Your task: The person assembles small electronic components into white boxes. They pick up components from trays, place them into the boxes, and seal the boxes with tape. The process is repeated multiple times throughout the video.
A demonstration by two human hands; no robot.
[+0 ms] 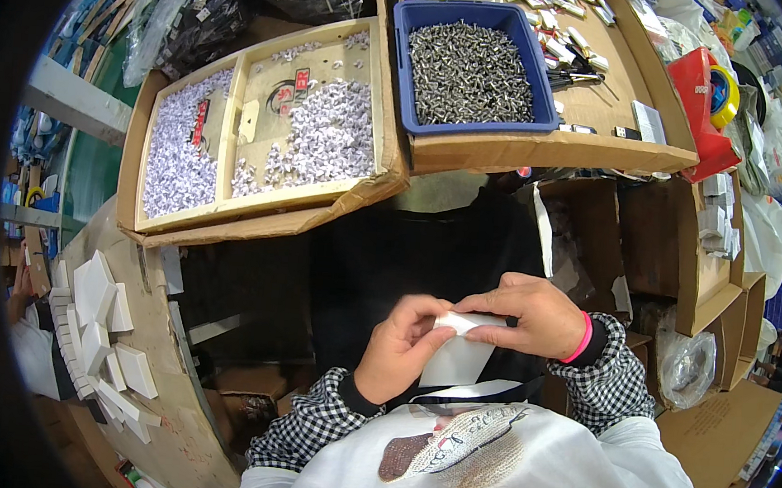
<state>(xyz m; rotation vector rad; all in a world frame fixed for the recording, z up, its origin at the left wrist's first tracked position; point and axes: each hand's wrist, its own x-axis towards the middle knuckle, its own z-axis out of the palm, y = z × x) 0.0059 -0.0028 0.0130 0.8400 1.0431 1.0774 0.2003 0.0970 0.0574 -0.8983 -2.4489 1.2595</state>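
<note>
In front of my body both hands hold a small white paper box (457, 359) by its upper end. My left hand (399, 346) pinches its left side between thumb and fingers. My right hand (531, 317), with a pink band at the wrist, grips the upper right corner, its thumb lying across the top. The box's lower part hangs down over a dark cloth; its far side is hidden.
Ahead on the left is a divided wooden tray (228, 155) of small white pieces. Beside it, a blue bin (398, 72) holds many small metal parts. Several white boxes (96, 314) lie on the left table. A red tape dispenser (698, 111) stands at right.
</note>
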